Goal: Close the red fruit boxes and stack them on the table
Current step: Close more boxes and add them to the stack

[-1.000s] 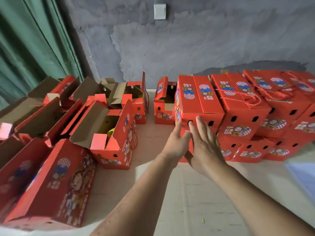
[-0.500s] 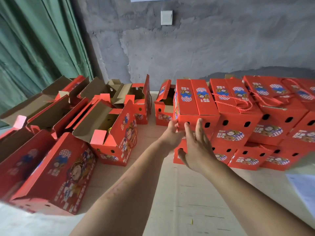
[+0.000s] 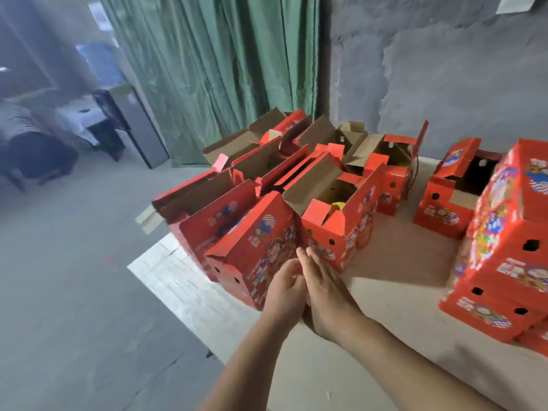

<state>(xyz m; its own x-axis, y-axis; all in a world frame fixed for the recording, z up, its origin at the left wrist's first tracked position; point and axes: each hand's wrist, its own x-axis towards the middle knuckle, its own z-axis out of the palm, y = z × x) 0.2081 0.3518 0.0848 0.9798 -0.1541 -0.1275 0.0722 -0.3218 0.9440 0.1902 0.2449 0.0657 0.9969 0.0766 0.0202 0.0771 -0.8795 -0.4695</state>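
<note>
Both hands have swung left from the closed stack (image 3: 501,262) at right to the open boxes (image 3: 296,203) at centre-left. Left hand (image 3: 284,292) and right hand (image 3: 323,289), fingers straight, hold nothing. Judged: several boxes on the table (image 3: 385,292) remain unclosed.

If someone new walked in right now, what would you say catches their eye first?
Probably the cluster of open red fruit boxes with flaps up at the table's left end, before a green curtain. Next, the closed red stack at the right edge. In front, the left hand and right hand meet, holding nothing.
</note>
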